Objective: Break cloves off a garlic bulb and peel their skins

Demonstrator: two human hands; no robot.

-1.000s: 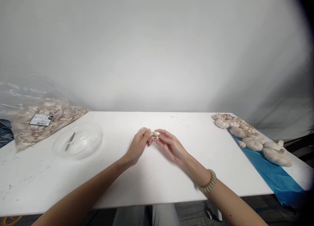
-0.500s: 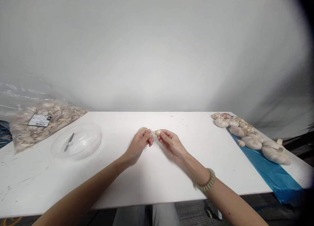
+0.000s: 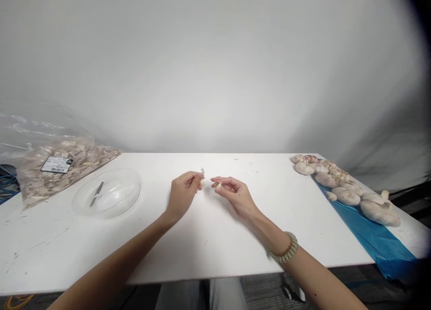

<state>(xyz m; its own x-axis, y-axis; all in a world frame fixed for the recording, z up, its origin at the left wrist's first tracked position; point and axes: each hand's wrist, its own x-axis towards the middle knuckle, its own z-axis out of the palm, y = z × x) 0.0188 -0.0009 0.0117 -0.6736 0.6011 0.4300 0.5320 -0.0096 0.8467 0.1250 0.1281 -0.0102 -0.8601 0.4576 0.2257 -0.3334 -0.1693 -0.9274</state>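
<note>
Over the middle of the white table, my left hand point(image 3: 184, 189) pinches a small piece of garlic point(image 3: 202, 182) with a wisp of skin sticking up from it. Across a narrow gap, my right hand point(image 3: 236, 195) holds a pale garlic clove point(image 3: 218, 185) between thumb and fingers. The two hands do not touch. A band circles my right wrist.
On the left are a clear bowl point(image 3: 129, 201) with a small knife point(image 3: 97, 194) in it and a labelled plastic bag of garlic skins point(image 3: 81, 159). Garlic bulbs point(image 3: 346, 195) lie on a blue sheet point(image 3: 373, 233) at the right of the table point(image 3: 161, 265).
My hands have moved apart, the left one shifting left and turning. The garlic between them has separated, leaving a piece in each hand.
</note>
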